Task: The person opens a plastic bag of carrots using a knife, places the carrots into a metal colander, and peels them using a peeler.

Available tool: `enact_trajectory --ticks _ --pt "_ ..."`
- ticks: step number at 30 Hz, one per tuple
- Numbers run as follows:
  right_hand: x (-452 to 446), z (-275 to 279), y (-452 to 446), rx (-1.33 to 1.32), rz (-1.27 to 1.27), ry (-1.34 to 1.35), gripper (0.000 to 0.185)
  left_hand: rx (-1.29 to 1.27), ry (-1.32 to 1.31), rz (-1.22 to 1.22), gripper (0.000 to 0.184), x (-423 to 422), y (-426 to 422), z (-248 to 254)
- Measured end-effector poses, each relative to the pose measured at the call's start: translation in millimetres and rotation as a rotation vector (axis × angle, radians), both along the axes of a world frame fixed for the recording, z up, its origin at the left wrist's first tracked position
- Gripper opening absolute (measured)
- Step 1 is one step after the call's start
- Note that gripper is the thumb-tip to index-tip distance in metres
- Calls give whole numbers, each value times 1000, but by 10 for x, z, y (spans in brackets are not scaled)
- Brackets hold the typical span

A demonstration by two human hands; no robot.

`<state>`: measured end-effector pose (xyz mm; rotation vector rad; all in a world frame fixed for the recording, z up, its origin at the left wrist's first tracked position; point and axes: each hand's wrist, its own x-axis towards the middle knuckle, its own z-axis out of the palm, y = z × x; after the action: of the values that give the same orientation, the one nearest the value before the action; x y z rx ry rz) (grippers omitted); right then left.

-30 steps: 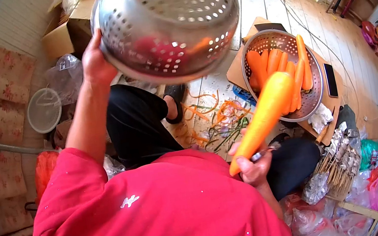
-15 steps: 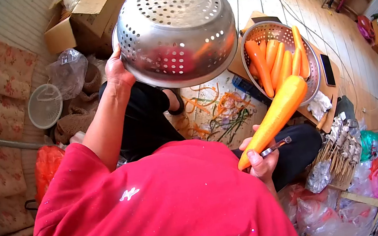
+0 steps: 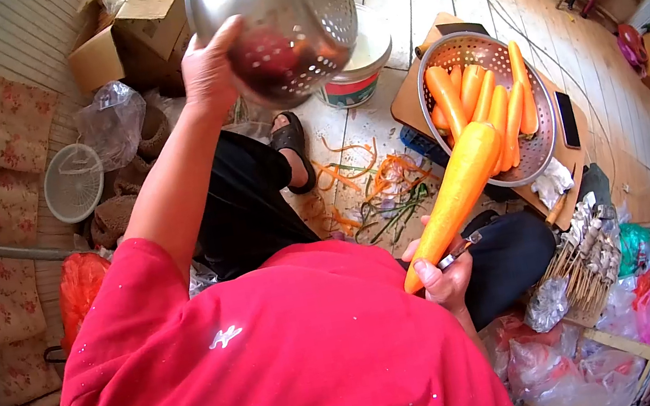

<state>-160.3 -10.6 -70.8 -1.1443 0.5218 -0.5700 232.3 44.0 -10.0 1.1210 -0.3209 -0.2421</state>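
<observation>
My left hand (image 3: 209, 74) is closed on the rim of a metal colander (image 3: 279, 30), lifted and tilted so its perforated outside shows. At the lower right, my right hand (image 3: 448, 279) grips the narrow end of a large orange carrot (image 3: 464, 184). A peeler (image 3: 462, 249) is held along with it in the same hand. Beyond the carrot's thick end sits a second colander (image 3: 551, 152), with several carrots (image 3: 507, 117) inside. The carrot in my hand overlaps its near rim from this view.
The second colander rests on a wooden board (image 3: 408, 99) beside a phone (image 3: 567, 119). Peelings (image 3: 390, 183) litter the floor between my legs. A white bucket (image 3: 353, 88) stands behind the raised colander. Bundled skewers (image 3: 581, 268) and plastic bags (image 3: 541, 365) lie at right.
The raised colander has moved up and left and tipped over sideways, uncovering the white bucket and my foot. The carrot and peeler in my right hand have shifted slightly left.
</observation>
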Motion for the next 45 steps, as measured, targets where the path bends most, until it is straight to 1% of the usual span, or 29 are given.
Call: enact_trajectory --ticks 2,4,6,8,9,13,16,18,20,21,22,24,25,26,27,28,30,31,32,34,35,37,38,40,41,42,43,44,45 --pt "24 3 -32 -2 20 16 58 201 -261 -186 21 -32 -200 10" --pt "43 -6 -59 8 34 35 57 439 -896 -113 20 234 -560 -439" --pt "55 -8 -93 1 44 46 57 764 -952 -201 19 159 -824 -629" --pt "55 -12 -130 40 52 51 58 1037 -1231 -166 21 61 -1020 -636" --pt "44 -14 -148 67 56 68 57 1052 -1271 -184 23 58 -1121 -720" --pt "62 2 -249 17 39 128 53 1256 -1455 -341 15 239 -1457 -1315" --pt "102 25 -330 12 29 137 49 1284 -1515 -415 13 175 -1448 -1427" --pt "118 30 -417 -18 47 162 46 1334 -1481 -471 14 89 -1460 -1467" --pt "194 44 -498 -52 60 179 43 1372 -1376 -434 15 60 -1499 -1559" --pt "243 76 -531 -58 60 198 40 1468 -1297 -498 24 14 -1501 -1450" --pt "312 103 -580 -65 64 217 38 1469 -1291 -497 24 -45 -1491 -1339" --pt "446 86 -671 -82 69 205 37 1199 -1031 -358 38 -226 -1432 -1057" --pt "499 39 -717 -107 96 211 37 1125 -744 -473 48 -307 -1420 -904" --pt "565 10 -755 -131 123 215 37 946 -394 -689 48 -368 -1354 -757" --pt "664 36 -781 -131 137 210 36 795 -193 -864 49 -428 -1273 -776" --pt "761 53 -775 -49 134 168 35 632 12 -1026 49 -506 -1189 -797" --pt "885 -16 -784 -9 149 169 38 409 412 -1205 49 -747 -1053 -835" --pt "913 -118 -800 -57 161 192 44 257 634 -1267 49 -834 -1014 -855" --pt "962 -158 -772 -47 123 172 47 175 682 -1283 48 -886 -1012 -823" --pt "968 -221 -774 -4 120 175 50 8 747 -1230 50 -931 -1034 -985" --pt "958 -269 -773 -3 114 179 50 7 751 -1236 50 -949 -1047 -960" --pt "925 -346 -774 62 78 183 50 109 761 -1203 46 -975 -1077 -881" --pt "912 -349 -780 64 70 184 50 113 763 -1211 46 -982 -1101 -897" --pt "896 -359 -799 74 77 145 51 193 762 -1055 42 -968 -1178 -974" --pt "939 -279 -800 29 19 127 49 233 709 -993 38 -869 -1262 -1036" --pt "900 -284 -837 0 8 151 44 351 675 -848 37 -774 -1371 -869" --pt "890 -266 -843 3 -26 160 41 391 658 -773 31 -615 -1503 -823" --pt "874 -247 -850 6 -59 174 39 460 598 -571 34 -495 -1675 -744" --pt "848 -255 -860 2 -51 195 36 546 577 -581 41 -275 -1792 -652"
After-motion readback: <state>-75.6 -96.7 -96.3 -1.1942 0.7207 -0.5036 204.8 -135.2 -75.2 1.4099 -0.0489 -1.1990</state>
